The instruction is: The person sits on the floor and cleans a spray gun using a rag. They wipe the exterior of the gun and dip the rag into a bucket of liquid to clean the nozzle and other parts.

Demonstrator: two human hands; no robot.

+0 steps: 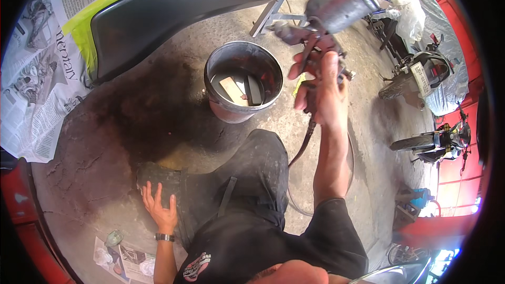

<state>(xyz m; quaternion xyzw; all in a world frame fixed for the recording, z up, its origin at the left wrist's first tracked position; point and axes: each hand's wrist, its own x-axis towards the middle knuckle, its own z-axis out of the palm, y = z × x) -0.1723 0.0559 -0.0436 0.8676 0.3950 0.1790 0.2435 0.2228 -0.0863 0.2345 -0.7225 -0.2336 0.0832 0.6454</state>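
My right hand (325, 86) grips a paint spray gun (315, 43) by its handle, with a metal paint cup (339, 2) on top. From the handle an air hose (303, 146) runs down towards the floor. The nozzle points left, towards a dark grey curved vehicle panel (177, 12) edged with lime-green masking tape (81, 27). My left hand (159, 207), fingers spread, rests against my left knee and holds nothing. In front of me on the floor is a bucket (244, 112) containing a wooden block (233, 90) and a dark block (254, 90).
Masking newspaper (33, 98) hangs at the left. Behind the bucket stands a metal stand (272, 14). Motorcycles (418, 75) and a red wall (459, 169) line the right side. Lower left, newspaper (132, 258) and a glass jar (114, 238) lie on the concrete floor (75, 189).
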